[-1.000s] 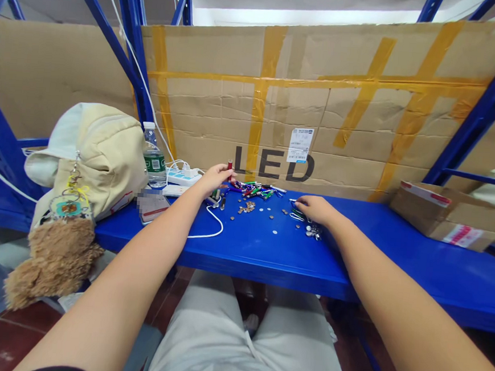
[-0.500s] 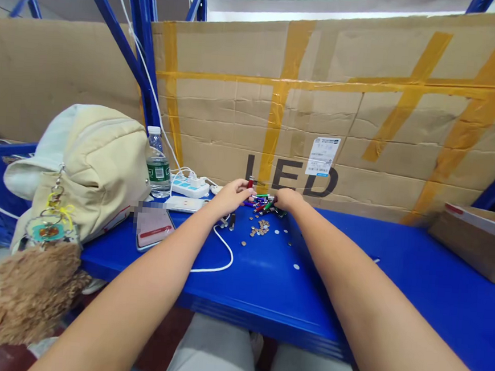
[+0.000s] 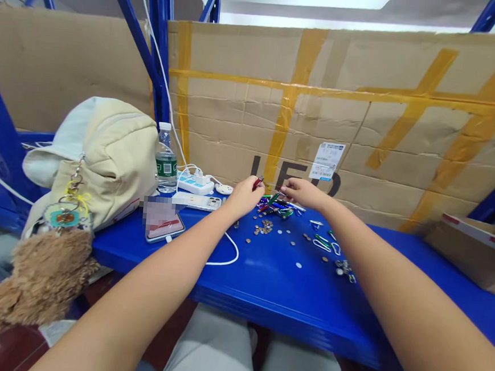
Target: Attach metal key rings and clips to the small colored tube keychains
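Note:
My left hand (image 3: 244, 196) is pinching a small red mini torch (image 3: 258, 182) upright in its fingertips at the back of the blue shelf top (image 3: 265, 284). My right hand (image 3: 304, 193) hovers just above a heap of coloured metal mini torches (image 3: 275, 206), its fingertips close to my left hand. I cannot tell whether those fingers hold anything. In front of the heap lies a small pile of button cells (image 3: 265, 227), with more scattered about. Several carabiner clips (image 3: 322, 243) and small metal parts (image 3: 344, 268) lie to the right.
A white cable (image 3: 227, 258) curves across the shelf from a power strip (image 3: 195, 184). Close by are a pale phone (image 3: 199, 201), a phone with a pink case (image 3: 163, 222), a water bottle (image 3: 166, 159) and a cream bag (image 3: 103, 163). Taped cardboard (image 3: 280, 96) rises behind.
My right hand has moved left and up from the clips to above the torch heap, and it has drawn back slightly since the half-second frame. My left hand keeps the red torch. The view has shifted.

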### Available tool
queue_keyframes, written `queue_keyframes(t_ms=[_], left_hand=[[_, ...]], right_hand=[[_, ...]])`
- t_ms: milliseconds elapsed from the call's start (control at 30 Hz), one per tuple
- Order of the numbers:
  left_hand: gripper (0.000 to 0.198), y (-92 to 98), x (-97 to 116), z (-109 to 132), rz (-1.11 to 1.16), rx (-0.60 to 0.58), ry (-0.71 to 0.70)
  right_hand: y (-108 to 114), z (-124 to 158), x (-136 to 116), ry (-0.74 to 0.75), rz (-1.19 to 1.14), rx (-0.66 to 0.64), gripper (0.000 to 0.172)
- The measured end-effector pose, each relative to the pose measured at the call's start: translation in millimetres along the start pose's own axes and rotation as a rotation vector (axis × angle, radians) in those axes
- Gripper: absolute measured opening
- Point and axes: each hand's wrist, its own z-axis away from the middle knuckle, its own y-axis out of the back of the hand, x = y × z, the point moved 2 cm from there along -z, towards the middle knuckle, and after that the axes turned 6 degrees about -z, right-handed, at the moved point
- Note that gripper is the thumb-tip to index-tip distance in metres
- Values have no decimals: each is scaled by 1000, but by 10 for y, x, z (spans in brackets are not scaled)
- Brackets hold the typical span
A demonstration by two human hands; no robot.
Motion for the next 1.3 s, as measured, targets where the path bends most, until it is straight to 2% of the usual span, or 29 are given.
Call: queue_keyframes(t_ms=[133, 233, 333, 467, 633, 800, 967, 1067, 1300], left_hand=[[34, -79, 163, 121, -40, -163, -130], [32, -128, 275, 186, -11, -274, -285], [28, -149, 348, 208, -41, -304, -314], [27, -177, 386, 214, -82, -325, -318], [29, -184, 371, 231, -106, -367, -377], [24, -159, 376, 247, -91, -384, -410], [22, -164, 404, 271, -98, -409, -445], [23, -164, 401, 273, -105, -413, -427], [27, -133, 402, 282, -110, -432, -421]], right_hand=[[62, 425, -262, 76, -223, 64, 21], [48, 670, -306, 98, -221, 128, 21], [-3, 837, -247, 83, -177, 161, 24], [-71, 961, -188, 83, -209, 84, 30], [-70, 1015, -222, 58, -138, 40, 23], [-107, 1042, -244, 18, -194, -18, 22], [-144, 1037, -261, 50, 198, 34, 20], [-163, 1047, -314, -4, 411, 52, 25], [-168, 1095, -401, -60, 586, 65, 30]])
